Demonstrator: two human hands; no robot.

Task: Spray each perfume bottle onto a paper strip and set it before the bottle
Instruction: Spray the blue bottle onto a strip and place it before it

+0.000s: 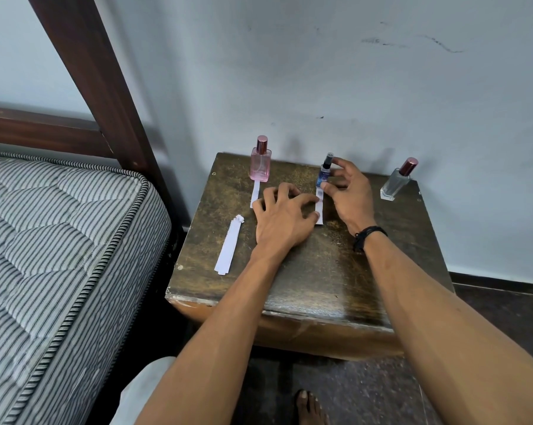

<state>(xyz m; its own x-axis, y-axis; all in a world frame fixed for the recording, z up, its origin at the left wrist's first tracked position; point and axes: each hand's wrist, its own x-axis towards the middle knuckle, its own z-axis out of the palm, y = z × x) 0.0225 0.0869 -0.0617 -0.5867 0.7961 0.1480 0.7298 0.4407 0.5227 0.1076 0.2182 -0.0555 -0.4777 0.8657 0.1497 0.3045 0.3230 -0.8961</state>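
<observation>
From the head view, I had both hands over the worn wooden surface beside the striped mattress. My right hand was at the small blue bottle, thumb and forefinger curled round it, though I could not tell whether those fingers were gripping it or only just touching the glass. My left hand lay spread, fingers loosened and flat, pressing down the paper strip that ran from the foot of the blue bottle toward me. The pink bottle stood to the left near the wall with its own strip already laid before it, partly under my left fingers. The clear bottle at the right had no strip yet, so I judged the task about two thirds done. The spare strips lay bundled near the left edge. To do this step well, I reckoned I should stand the blue bottle fully upright before letting go, keep the strip pinned until the bottle was steady, and line the strip squarely with the bottle so it could not be confused with the pink one's. The blue bottle carried a patterned label, but its writing was too small to read; I saw no brand on the other two.
</observation>
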